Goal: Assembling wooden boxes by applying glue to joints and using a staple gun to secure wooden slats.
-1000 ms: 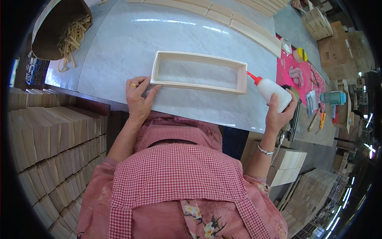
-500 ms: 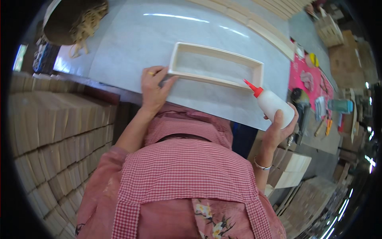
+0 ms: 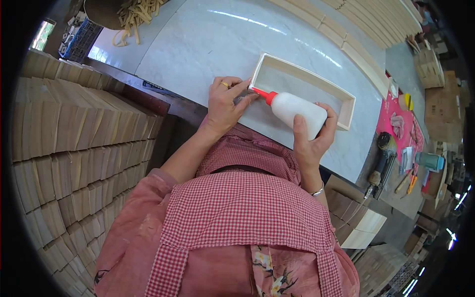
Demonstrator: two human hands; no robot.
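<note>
A shallow rectangular wooden frame (image 3: 302, 74) lies on the pale grey tabletop, its inside showing the table surface. My right hand (image 3: 316, 131) is closed around a white squeeze bottle (image 3: 297, 110) with a red nozzle. The bottle is tilted left, and its red tip is at the frame's near left corner. My left hand (image 3: 228, 104), wearing a ring, is at that same corner, with thumb and forefinger pinching the frame's edge close to the nozzle tip. The bottle hides part of the frame's near side.
Long wooden strips (image 3: 346, 42) lie along the table's far right side. A container with curly offcuts (image 3: 136, 20) stands at the back left. Stacked wooden boards (image 3: 74, 119) rise left of me. At right are a power tool (image 3: 380, 163), a pink sheet (image 3: 391, 116) and a teal container (image 3: 429, 161).
The bottle has moved from the frame's near right corner to its near left corner, with my right hand carrying it. My left hand stays by the left corner. The whole view has shifted.
</note>
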